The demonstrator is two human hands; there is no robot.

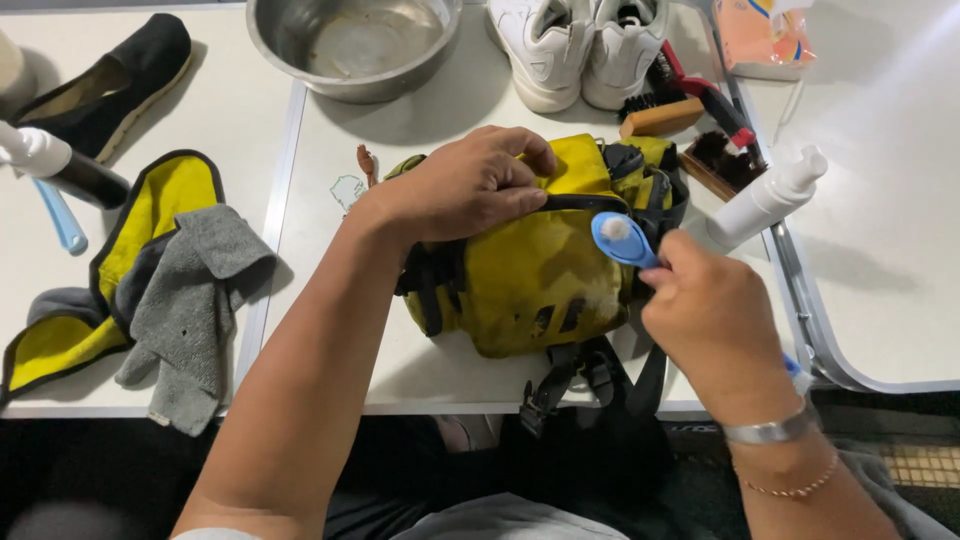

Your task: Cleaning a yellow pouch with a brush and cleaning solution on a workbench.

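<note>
A yellow bag with black straps (530, 280) lies on the white table (330, 330) in front of me. My left hand (470, 185) presses down on its top edge and holds it still. My right hand (715, 320) grips a blue toothbrush (622, 240), whose bristled head, with a dab of white foam, points up just above the bag's right side. The brush handle runs back through my fist.
A steel bowl (355, 45) and a pair of white sneakers (580, 45) stand at the back. Brushes (690, 110) and a white pump bottle (765, 195) lie to the right. At left are a grey and yellow cloth (160, 290), a black shoe (110, 85) and another bottle (50, 160).
</note>
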